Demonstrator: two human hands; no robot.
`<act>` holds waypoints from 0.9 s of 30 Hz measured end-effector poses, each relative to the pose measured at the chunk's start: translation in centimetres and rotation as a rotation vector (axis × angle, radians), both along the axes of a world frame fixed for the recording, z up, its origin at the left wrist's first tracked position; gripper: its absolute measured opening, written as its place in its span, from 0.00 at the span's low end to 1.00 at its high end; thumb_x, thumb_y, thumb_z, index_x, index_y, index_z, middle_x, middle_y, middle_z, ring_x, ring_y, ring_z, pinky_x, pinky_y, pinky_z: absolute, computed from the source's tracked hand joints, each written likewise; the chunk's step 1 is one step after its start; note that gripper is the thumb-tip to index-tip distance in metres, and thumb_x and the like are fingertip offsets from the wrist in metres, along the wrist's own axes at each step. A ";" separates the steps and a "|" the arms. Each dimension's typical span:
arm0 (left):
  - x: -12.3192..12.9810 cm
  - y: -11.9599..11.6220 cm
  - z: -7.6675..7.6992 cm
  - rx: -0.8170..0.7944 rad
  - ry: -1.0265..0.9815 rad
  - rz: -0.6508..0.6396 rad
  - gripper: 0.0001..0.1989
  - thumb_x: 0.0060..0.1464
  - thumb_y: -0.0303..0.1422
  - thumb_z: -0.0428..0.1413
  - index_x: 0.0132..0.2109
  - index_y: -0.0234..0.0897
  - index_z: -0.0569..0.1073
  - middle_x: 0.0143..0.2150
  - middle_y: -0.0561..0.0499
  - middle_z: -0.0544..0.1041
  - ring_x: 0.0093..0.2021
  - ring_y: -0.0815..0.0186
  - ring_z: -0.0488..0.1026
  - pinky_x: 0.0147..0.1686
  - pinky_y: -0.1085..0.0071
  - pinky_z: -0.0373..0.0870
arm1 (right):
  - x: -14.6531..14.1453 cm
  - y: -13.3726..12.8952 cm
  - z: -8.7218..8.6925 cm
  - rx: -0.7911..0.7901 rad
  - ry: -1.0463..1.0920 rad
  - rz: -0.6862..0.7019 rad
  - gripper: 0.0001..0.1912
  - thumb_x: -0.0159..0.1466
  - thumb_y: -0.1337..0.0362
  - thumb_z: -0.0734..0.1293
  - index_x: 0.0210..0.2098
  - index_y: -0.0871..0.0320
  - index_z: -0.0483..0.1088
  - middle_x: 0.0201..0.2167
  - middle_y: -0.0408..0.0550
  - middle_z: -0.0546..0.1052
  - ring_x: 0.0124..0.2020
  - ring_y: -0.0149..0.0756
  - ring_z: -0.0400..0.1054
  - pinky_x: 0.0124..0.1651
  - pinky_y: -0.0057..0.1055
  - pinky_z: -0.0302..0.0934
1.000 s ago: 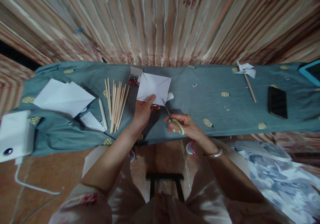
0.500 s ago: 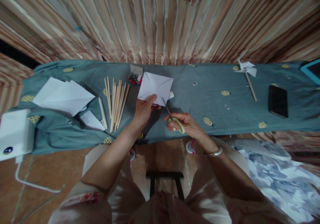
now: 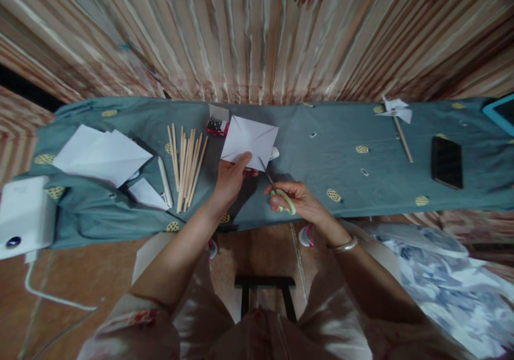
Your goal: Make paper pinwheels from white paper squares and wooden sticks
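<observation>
A white square of paper [image 3: 249,137] with slits running in from its corners is pinched in my left hand [image 3: 233,178], thumb on top and fingers beneath. My right hand [image 3: 297,199] is closed around the pale green handles of a pair of scissors [image 3: 284,200]. The blades reach the paper's near right corner. Just left of the paper stands an open small box [image 3: 218,121] with shiny metal pieces in it. A small white item [image 3: 274,152] shows partly from behind the paper's right side; its kind is hidden.
Left on the cloth-covered table [image 3: 321,175] lie wooden sticks [image 3: 187,167], a white pen-like tool [image 3: 165,180], folded paper sheets [image 3: 100,154] and a white device [image 3: 26,215]. Rightward are a paper pinwheel on a stick [image 3: 397,114], a phone [image 3: 447,163] and a blue-edged tablet [image 3: 501,114].
Hardly anything differs. The scissors' handles have shifted very slightly in my right hand, while the paper and my left hand keep their place.
</observation>
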State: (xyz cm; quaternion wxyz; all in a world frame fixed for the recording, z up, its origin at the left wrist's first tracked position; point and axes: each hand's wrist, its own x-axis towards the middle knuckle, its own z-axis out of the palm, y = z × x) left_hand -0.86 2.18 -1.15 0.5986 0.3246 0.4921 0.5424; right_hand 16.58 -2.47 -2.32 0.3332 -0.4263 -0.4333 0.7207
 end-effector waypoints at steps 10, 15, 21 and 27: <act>-0.1 0.1 -0.1 0.017 -0.009 0.005 0.08 0.46 0.36 0.64 0.29 0.36 0.75 0.28 0.51 0.79 0.23 0.69 0.73 0.24 0.74 0.73 | 0.1 -0.1 -0.1 -0.013 -0.013 -0.013 0.19 0.49 0.51 0.79 0.32 0.57 0.78 0.19 0.38 0.75 0.19 0.25 0.65 0.24 0.22 0.63; 0.0 0.0 -0.2 0.008 0.004 0.015 0.06 0.48 0.34 0.63 0.29 0.37 0.76 0.28 0.51 0.79 0.23 0.68 0.73 0.25 0.71 0.73 | 0.1 0.0 0.1 0.000 -0.013 0.005 0.19 0.49 0.51 0.79 0.32 0.57 0.78 0.19 0.38 0.75 0.20 0.26 0.66 0.25 0.24 0.64; 0.0 0.0 -0.2 0.019 -0.022 0.009 0.06 0.46 0.33 0.63 0.29 0.36 0.76 0.30 0.50 0.80 0.23 0.67 0.73 0.24 0.70 0.73 | 0.1 0.0 0.1 0.005 -0.042 0.015 0.21 0.49 0.48 0.78 0.33 0.58 0.77 0.20 0.39 0.75 0.21 0.26 0.67 0.26 0.23 0.64; -0.1 -0.1 -0.2 0.002 -0.021 -0.002 0.05 0.46 0.33 0.63 0.30 0.36 0.76 0.29 0.50 0.80 0.23 0.67 0.73 0.24 0.70 0.74 | 0.3 0.1 -0.2 0.009 -0.049 0.050 0.24 0.49 0.46 0.78 0.34 0.59 0.76 0.21 0.38 0.74 0.21 0.24 0.66 0.26 0.23 0.64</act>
